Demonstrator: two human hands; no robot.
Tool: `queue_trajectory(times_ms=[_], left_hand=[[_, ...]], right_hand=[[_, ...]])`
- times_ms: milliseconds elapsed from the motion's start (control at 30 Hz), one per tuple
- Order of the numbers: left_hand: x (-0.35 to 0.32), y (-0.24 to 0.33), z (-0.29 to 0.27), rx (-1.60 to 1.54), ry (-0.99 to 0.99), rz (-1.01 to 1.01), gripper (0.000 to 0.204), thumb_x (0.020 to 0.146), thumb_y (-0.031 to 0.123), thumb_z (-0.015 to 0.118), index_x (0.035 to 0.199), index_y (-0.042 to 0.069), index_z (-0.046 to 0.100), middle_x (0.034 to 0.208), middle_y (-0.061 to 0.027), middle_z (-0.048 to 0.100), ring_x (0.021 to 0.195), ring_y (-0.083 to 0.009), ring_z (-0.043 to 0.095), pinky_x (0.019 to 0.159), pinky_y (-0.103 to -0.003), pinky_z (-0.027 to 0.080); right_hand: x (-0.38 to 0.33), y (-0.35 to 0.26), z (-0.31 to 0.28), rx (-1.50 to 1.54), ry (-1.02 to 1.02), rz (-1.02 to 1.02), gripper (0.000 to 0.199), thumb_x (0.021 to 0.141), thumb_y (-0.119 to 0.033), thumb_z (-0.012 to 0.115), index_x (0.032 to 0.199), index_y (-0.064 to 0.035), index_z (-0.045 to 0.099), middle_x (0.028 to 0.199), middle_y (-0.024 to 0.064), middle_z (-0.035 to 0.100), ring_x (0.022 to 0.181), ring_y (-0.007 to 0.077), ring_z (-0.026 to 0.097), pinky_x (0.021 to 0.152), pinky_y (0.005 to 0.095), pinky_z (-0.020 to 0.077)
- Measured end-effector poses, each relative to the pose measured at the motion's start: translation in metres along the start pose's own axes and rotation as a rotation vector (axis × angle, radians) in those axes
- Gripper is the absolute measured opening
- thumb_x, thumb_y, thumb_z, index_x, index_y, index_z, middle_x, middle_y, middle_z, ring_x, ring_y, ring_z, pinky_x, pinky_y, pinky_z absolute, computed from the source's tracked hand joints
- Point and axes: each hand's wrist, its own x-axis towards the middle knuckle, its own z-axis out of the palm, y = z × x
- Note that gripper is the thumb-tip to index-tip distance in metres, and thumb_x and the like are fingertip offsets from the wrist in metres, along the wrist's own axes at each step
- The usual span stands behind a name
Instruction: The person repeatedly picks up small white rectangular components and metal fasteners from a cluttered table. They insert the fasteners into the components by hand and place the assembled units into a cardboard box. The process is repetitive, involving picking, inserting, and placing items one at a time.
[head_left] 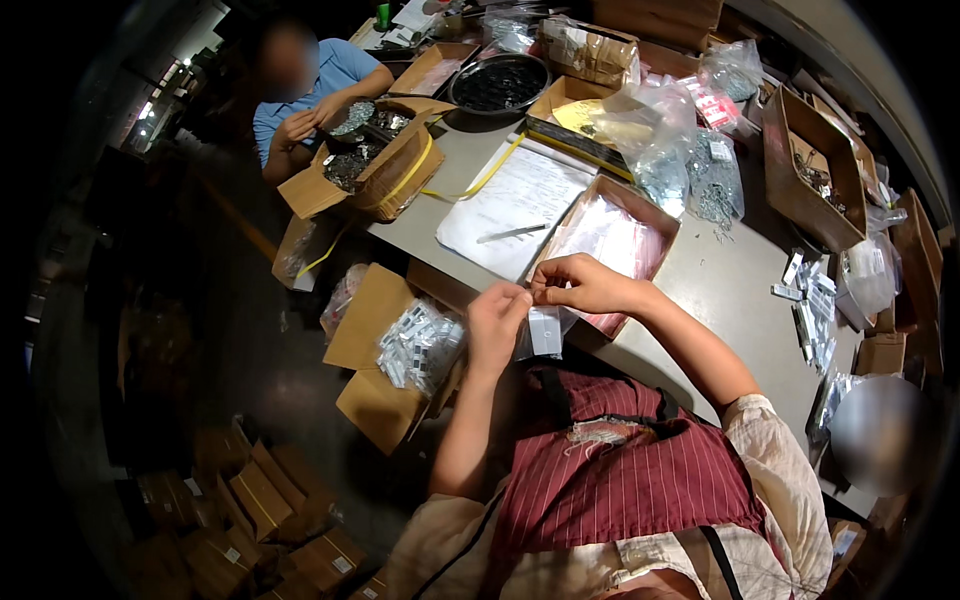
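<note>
My left hand [497, 325] and my right hand [585, 285] meet at the table's near edge, thumbs and fingers pinched together. Between them they grip the top of a small clear plastic bag [525, 345]. Inside it, or just behind its film, hangs a flat light-grey rectangular piece [545, 332]; the fingers hide the bag's mouth. Right behind my hands lies a shallow cardboard box [668, 240] filled with clear, pink-tinted plastic bags [612, 238]. Lower left of my left hand, an open carton [378, 300] holds many bagged grey-and-white pieces [422, 345].
Across the table a person in a blue shirt [345, 72] handles small metal parts over a carton [400, 170]. Written papers [510, 205] with a pen [512, 234] lie beyond my hands. Loose grey pieces [818, 305] are heaped at right, near a parts box [780, 150]. Cartons [260, 490] stand lower left.
</note>
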Motion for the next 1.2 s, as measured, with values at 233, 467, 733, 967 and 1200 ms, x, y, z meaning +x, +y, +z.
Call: queue_trajectory(times_ms=[233, 467, 733, 967, 1200], left_hand=[[0.004, -0.003, 0.009, 0.033, -0.029, 0.043, 0.004, 0.093, 0.0, 0.064, 0.09, 0.001, 0.062, 0.077, 0.0018, 0.062, 0.067, -0.0031, 0.053, 0.063, -0.02, 0.04], [0.011, -0.009, -0.003, -0.172, 0.092, 0.0, 0.005, 0.092, 0.004, 0.062, 0.086, 0.004, 0.061, 0.08, -0.0027, 0.068, 0.067, -0.0058, 0.057, 0.063, -0.019, 0.043], [0.013, -0.032, -0.029, -0.279, 0.178, -0.143, 0.007, 0.091, 0.008, 0.064, 0.086, 0.004, 0.063, 0.081, -0.0009, 0.065, 0.07, -0.0088, 0.057, 0.066, -0.022, 0.045], [0.007, -0.071, -0.078, -0.508, 0.452, -0.228, 0.007, 0.092, 0.009, 0.063, 0.088, 0.004, 0.067, 0.089, -0.0062, 0.068, 0.084, -0.0165, 0.064, 0.077, -0.03, 0.052], [-0.016, -0.177, -0.196, -0.764, 0.83, -0.215, 0.035, 0.098, 0.017, 0.062, 0.125, -0.005, 0.058, 0.128, -0.0167, 0.061, 0.12, -0.0287, 0.06, 0.107, -0.045, 0.048]], right_hand=[[-0.014, -0.009, 0.0, -0.129, 0.096, -0.061, 0.021, 0.093, -0.018, 0.065, 0.095, 0.0032, 0.064, 0.076, 0.0126, 0.063, 0.071, 0.0165, 0.057, 0.069, 0.0337, 0.0494], [-0.025, -0.008, -0.01, -0.2, 0.099, -0.011, 0.026, 0.085, -0.026, 0.063, 0.09, -0.0004, 0.067, 0.083, 0.0228, 0.065, 0.079, 0.0387, 0.064, 0.074, 0.0438, 0.0512], [-0.011, 0.029, 0.001, 0.131, 0.191, 0.085, 0.022, 0.089, -0.02, 0.068, 0.087, 0.0014, 0.067, 0.071, 0.0116, 0.064, 0.066, 0.0178, 0.061, 0.066, 0.0346, 0.0499], [-0.028, 0.082, -0.009, -0.933, 0.515, 0.299, 0.047, 0.092, -0.044, 0.071, 0.09, 0.0012, 0.059, 0.085, 0.0219, 0.07, 0.078, 0.0431, 0.067, 0.069, 0.0522, 0.0509], [-0.037, 0.127, -0.035, -0.685, 0.306, 0.185, 0.02, 0.083, -0.012, 0.067, 0.093, 0.0041, 0.062, 0.08, 0.0246, 0.067, 0.08, 0.0421, 0.068, 0.073, 0.0475, 0.0535]])
